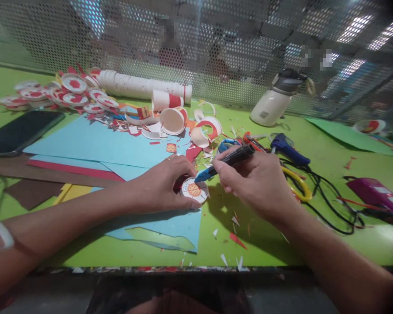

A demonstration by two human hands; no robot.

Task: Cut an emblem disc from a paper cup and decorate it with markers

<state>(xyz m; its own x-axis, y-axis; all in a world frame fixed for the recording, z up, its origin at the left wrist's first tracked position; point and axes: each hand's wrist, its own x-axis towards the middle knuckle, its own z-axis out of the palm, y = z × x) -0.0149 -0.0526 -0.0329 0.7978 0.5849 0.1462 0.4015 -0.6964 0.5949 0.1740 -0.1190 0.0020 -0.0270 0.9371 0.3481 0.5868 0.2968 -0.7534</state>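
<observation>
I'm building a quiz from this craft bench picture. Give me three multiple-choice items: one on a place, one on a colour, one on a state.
1. Where does the phone lie?
A. far left of the table
B. beside the white bottle
C. under the right hand

2. What colour is the paper sheet under the left hand?
A. pink
B. light blue
C. black

3. What is the right hand doing?
A. resting flat and free
B. gripping a pen
C. lifting scissors

Answers: 1 A, the dark phone sits at the left edge. 2 B, the sheet is light blue. 3 B, its fingers close on a pen whose blue tip meets the round disc that the left hand pins.
</observation>
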